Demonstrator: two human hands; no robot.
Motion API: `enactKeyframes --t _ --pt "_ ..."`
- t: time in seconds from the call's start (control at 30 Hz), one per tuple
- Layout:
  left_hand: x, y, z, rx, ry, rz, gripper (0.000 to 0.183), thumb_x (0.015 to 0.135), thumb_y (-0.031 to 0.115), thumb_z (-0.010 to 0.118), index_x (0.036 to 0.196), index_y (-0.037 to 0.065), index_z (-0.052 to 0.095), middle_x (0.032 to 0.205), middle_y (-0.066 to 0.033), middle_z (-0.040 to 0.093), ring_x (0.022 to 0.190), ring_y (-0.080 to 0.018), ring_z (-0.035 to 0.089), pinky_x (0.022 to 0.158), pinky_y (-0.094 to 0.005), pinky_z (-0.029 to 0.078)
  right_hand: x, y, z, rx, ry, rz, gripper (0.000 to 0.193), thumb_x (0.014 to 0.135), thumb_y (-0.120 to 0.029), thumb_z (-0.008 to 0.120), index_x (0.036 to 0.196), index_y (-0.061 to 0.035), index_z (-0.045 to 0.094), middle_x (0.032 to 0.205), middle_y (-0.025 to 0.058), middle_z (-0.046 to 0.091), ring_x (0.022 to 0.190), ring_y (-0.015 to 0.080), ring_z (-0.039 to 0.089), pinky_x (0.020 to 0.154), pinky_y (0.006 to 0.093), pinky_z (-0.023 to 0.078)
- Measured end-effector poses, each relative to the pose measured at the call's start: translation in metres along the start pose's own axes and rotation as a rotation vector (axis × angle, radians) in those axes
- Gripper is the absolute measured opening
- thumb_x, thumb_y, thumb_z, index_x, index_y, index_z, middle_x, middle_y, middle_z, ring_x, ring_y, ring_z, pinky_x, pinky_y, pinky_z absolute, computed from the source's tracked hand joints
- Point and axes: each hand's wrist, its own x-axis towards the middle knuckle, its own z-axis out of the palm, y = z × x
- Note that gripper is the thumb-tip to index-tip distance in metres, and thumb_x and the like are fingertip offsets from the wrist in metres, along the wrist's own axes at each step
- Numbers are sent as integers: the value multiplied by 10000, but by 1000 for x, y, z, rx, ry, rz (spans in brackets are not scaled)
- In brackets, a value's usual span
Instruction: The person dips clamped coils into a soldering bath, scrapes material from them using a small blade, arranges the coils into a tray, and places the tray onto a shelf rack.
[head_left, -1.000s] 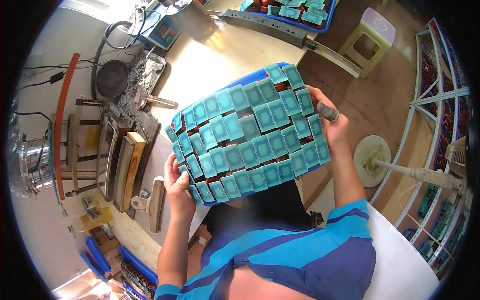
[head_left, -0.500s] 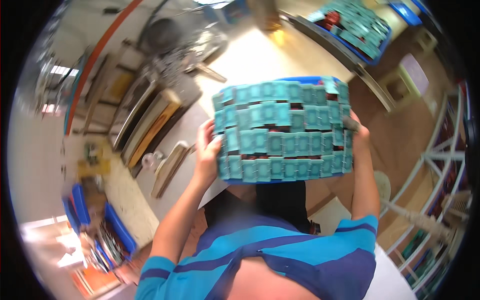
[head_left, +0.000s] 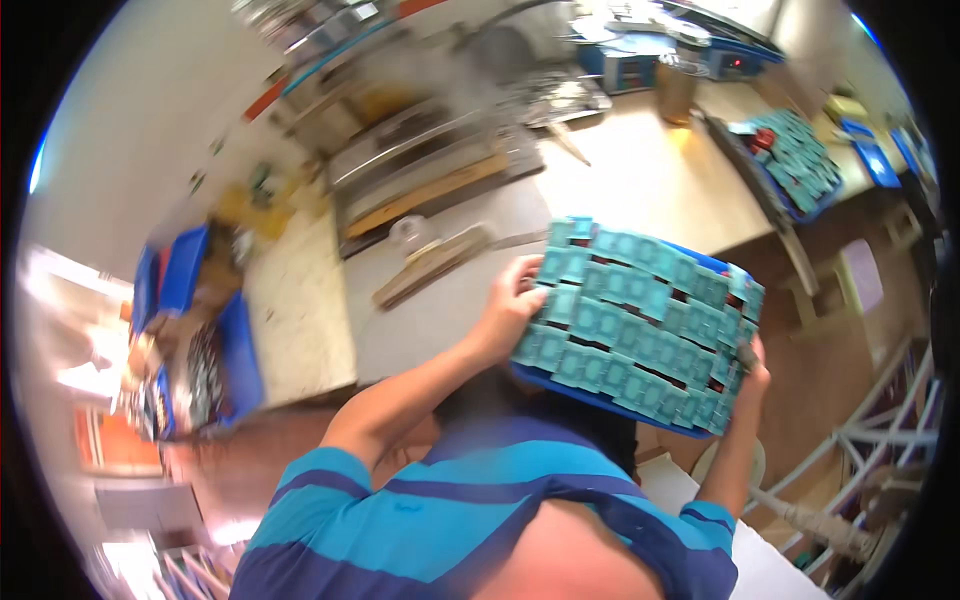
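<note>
Before my body I carry a shallow blue plastic tray (head_left: pixel 615 405), tilted with its right side lower in the picture. Rows of flat teal-green rectangular pieces (head_left: pixel 630 325) cover it, with dark and reddish gaps between the rows. My left hand (head_left: pixel 510 312) grips the tray's left edge, thumb on top and the other fingers partly hidden. At the opposite edge, my right hand (head_left: pixel 756 378) is closed round the side, with a greyish covering on one digit. The undersides of both hands are hidden by the tray.
Left of the tray, a workbench (head_left: pixel 405 335) bears a metal press-like machine (head_left: pixel 420 165) and a wooden-looking bar (head_left: pixel 432 268). A second tray of green pieces (head_left: pixel 795 165) stands far right. Blue bins (head_left: pixel 238 360) are at left. A white rack (head_left: pixel 880 415) and pale stool (head_left: pixel 862 275) stand right.
The view has swung, and the tray in my hands now appears farther right and lower, turned clockwise. Both hands keep their grip. More of the bench at left shows.
</note>
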Motion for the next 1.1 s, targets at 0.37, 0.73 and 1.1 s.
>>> enactKeyframes --t 0.37,0.73,1.1 --pt "-94 -12 -53 -68 419 164 514 874 23 526 1381 -64 527 1252 -135 643 1109 -195 613 995 -327 479 75 40 81 -28 -521 120 628 915 -297 570 1444 27 472 1248 121 643 1122 204 638 950 348 533" --pt "-255 -63 -217 -234 751 19 516 826 -12 543 1336 -83 575 1225 -158 681 1059 -231 684 938 -364 561 18 156 268 42 -752 587 475 955 -153 584 1405 -36 488 1245 145 639 1059 265 670 896 422 586" --pt "-226 -90 -338 -183 737 88 548 870 122 625 1384 -48 544 1266 -189 660 1097 -279 681 918 -386 583 21 212 346 3 -740 511 400 944 -81 606 1306 -77 438 1231 115 594 1094 235 617 923 431 553"
